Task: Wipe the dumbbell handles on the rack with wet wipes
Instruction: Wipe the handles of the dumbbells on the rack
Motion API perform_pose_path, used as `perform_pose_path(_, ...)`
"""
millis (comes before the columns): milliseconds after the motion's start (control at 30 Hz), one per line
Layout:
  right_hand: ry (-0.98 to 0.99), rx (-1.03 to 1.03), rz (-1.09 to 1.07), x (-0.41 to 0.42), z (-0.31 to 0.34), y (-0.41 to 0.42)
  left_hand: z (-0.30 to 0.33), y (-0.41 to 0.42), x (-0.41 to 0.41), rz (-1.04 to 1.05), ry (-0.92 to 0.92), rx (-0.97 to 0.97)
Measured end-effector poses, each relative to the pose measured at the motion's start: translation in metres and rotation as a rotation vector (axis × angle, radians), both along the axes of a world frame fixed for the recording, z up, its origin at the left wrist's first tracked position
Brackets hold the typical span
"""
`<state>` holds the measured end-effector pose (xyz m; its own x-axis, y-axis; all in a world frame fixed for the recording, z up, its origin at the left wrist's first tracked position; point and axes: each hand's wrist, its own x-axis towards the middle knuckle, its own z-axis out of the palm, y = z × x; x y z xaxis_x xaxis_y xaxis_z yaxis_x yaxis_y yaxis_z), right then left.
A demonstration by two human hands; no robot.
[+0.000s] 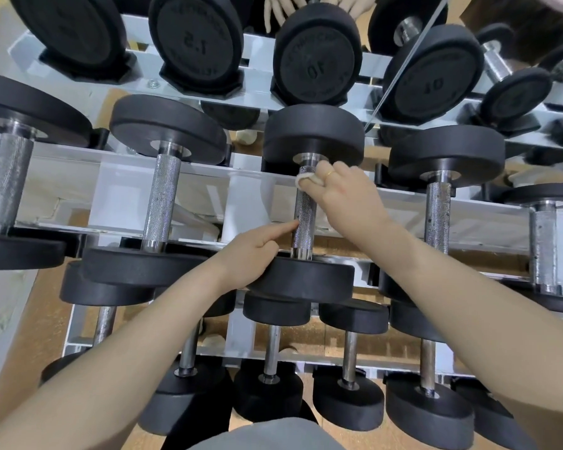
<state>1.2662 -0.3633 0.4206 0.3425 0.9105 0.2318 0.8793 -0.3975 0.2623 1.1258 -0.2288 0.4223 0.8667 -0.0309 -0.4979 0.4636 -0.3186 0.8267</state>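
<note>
A black dumbbell with a knurled chrome handle point(304, 222) lies on the top tier of the white rack point(88, 177), in the middle of the view. My right hand point(348, 196) grips the far end of that handle with a white wet wipe point(306, 177) wrapped round the bar. My left hand point(257, 251) rests on the dumbbell's near black head point(309, 280), its index finger stretched out and touching the handle's left side.
More dumbbells lie on the same tier, with handles to the left point(161, 196) and right point(437, 212). A lower tier holds smaller dumbbells point(270, 352). A mirror point(306, 60) behind the rack reflects the weights and hands. Wooden floor shows beneath.
</note>
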Motion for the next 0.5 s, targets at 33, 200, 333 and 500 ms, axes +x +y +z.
perform_pose_path(33, -0.019, -0.004, -0.032, 0.004, 0.001, 0.004, 0.000, 0.000, 0.000, 0.000, 0.004, -0.001)
perform_pose_path(200, 0.041, 0.014, -0.080, 0.006, 0.003, 0.006, 0.001, -0.001, 0.000, 0.010, 0.006, -0.009)
perform_pose_path(333, 0.197, 0.025, 0.076, -0.020, -0.004, -0.026, 0.002, -0.002, 0.000, 0.013, -0.001, -0.021)
perform_pose_path(500, 0.240, 0.078, 0.062, -0.011, -0.006, -0.026, 0.003, -0.001, 0.001, 0.031, 0.016, -0.028)
